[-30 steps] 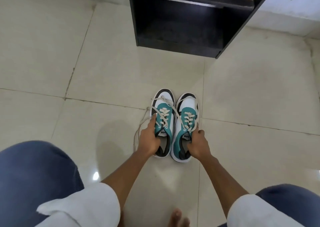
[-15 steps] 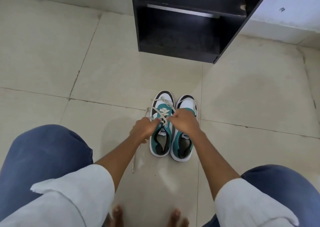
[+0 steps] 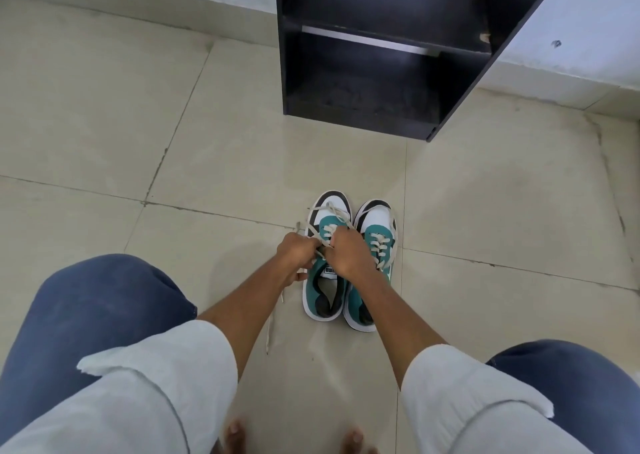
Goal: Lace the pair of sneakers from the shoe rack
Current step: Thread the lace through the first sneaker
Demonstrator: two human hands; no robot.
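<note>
Two teal, white and black sneakers stand side by side on the floor, toes pointing away from me. Over the left sneaker (image 3: 323, 292) both hands meet at its cream lace (image 3: 329, 211). My left hand (image 3: 299, 252) pinches the lace at the shoe's left side. My right hand (image 3: 348, 252) grips the lace over the tongue. A loose lace end (image 3: 270, 329) trails on the floor to the left. The right sneaker (image 3: 379, 242) stands laced beside it, its heel partly hidden by my right forearm.
A black open shoe rack (image 3: 381, 55) stands against the wall just beyond the sneakers, its shelves bare. Beige floor tiles (image 3: 138, 124) spread all round. My knees in blue trousers flank the view, and my bare toes (image 3: 235, 433) show at the bottom edge.
Both hands left the sneakers' heels and came together over the left sneaker's lace. The view tilted up, showing more of the rack.
</note>
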